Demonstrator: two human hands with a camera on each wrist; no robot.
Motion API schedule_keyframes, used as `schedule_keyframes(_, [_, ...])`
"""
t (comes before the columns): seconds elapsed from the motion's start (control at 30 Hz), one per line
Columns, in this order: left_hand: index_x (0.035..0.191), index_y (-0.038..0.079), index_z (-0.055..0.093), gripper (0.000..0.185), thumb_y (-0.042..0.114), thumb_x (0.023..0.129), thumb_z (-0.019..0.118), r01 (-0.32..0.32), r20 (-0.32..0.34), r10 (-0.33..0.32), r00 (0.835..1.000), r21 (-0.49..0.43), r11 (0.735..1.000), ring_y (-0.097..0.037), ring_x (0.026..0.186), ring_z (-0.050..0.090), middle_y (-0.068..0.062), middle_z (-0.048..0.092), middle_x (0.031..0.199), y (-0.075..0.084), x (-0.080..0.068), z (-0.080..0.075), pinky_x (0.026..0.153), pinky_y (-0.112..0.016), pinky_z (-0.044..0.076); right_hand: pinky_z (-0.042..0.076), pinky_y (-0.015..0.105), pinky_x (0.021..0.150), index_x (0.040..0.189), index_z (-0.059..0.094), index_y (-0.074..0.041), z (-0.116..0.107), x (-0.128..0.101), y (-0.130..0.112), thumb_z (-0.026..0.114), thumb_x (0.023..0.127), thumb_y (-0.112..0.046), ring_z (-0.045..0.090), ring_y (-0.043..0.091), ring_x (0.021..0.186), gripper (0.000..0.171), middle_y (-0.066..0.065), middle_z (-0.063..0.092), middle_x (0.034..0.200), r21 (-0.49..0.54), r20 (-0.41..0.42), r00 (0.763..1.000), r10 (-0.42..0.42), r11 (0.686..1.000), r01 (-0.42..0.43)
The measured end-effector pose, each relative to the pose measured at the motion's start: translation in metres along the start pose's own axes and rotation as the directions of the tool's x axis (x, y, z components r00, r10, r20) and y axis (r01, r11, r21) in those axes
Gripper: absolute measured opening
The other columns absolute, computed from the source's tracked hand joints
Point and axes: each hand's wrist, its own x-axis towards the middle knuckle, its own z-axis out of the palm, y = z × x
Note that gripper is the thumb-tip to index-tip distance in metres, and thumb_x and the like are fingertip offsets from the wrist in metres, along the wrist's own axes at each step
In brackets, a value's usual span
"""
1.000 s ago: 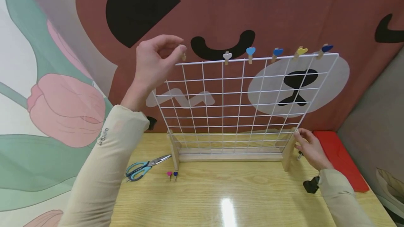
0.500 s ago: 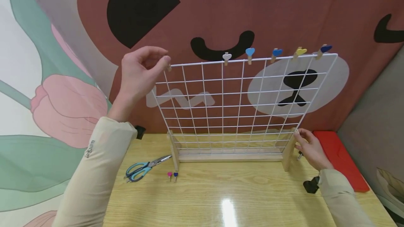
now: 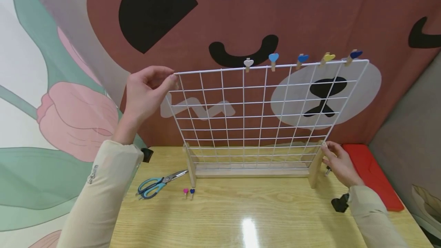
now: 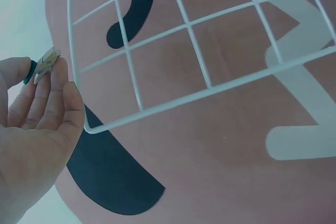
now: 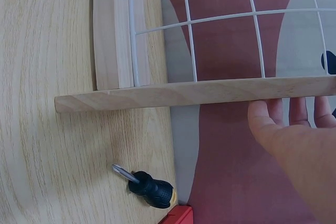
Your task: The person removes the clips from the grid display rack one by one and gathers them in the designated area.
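A white wire grid point(image 3: 262, 106) stands upright in a wooden base point(image 3: 251, 171) on the table. Several heart-topped wooden clips sit on its top rail, from a white one point(image 3: 248, 62) to a dark blue one point(image 3: 355, 54). My left hand point(image 3: 148, 89) is at the grid's top-left corner point(image 4: 86, 128) and pinches a small wooden clip point(image 4: 46, 62) with a green piece, held just beside the wire. My right hand point(image 3: 339, 162) rests with straight fingers point(image 5: 286, 114) against the base's right wooden foot point(image 5: 189, 94).
On the wooden table point(image 3: 241, 217) lie teal scissors point(image 3: 156, 183) and two small clips, pink point(image 3: 185, 191) and blue point(image 3: 192, 191), left of the base. A short screwdriver point(image 5: 149, 187) lies by the right foot, with a red flat object point(image 3: 373, 177) beyond. A patterned wall stands close behind.
My left hand, with the clip in its fingers, has moved left and down along the top rail to the grid's top-left corner. My right hand has stayed on the foot.
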Motion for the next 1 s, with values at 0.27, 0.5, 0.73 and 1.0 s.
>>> schedule_keyframes(0.27, [0.104,0.002,0.071,0.019,0.013,0.088,0.070,0.059,-0.012,-0.058,0.998,0.012,0.998,-0.004,0.069,0.065,0.010,0.069,0.079,-0.017,-0.013,-0.004,0.063,-0.018,0.048,0.048,0.012,0.074,0.128,0.034,0.004,-0.001,-0.001,0.001,0.041,0.102,-0.039,0.045,0.003,0.098,0.051,0.016,0.038,0.125,-0.003,-0.006,1.000,0.003,1.000,-0.003])
schedule_keyframes(0.5, [0.105,0.002,0.071,0.021,0.015,0.089,0.069,0.114,-0.005,-0.114,0.993,0.080,0.990,-0.002,0.074,0.064,0.008,0.070,0.087,-0.035,-0.028,-0.008,0.066,-0.015,0.048,0.048,0.012,0.075,0.130,0.033,0.005,-0.001,0.000,0.002,0.041,0.102,-0.039,0.046,0.005,0.100,0.053,0.017,0.037,0.127,-0.008,-0.003,1.000,-0.001,1.000,0.001])
schedule_keyframes(0.73, [0.106,0.000,0.070,0.022,0.016,0.090,0.068,0.175,0.028,-0.180,0.983,0.142,0.974,0.005,0.072,0.061,-0.016,0.070,0.093,-0.061,-0.055,-0.009,0.066,-0.011,0.047,0.050,0.015,0.078,0.134,0.030,0.006,0.000,0.001,0.001,0.040,0.102,-0.041,0.045,0.013,0.106,0.057,0.018,0.036,0.130,-0.006,0.005,1.000,0.020,1.000,-0.020])
schedule_keyframes(1.0, [0.105,0.002,0.070,0.025,0.023,0.093,0.065,0.261,0.049,-0.278,0.959,0.226,0.939,-0.004,0.073,0.062,-0.013,0.070,0.089,-0.097,-0.085,-0.009,0.061,-0.015,0.048,0.049,0.015,0.077,0.133,0.030,0.005,-0.001,0.001,0.000,0.040,0.102,-0.041,0.045,0.014,0.107,0.057,0.018,0.036,0.130,-0.013,-0.002,1.000,0.025,1.000,-0.025])
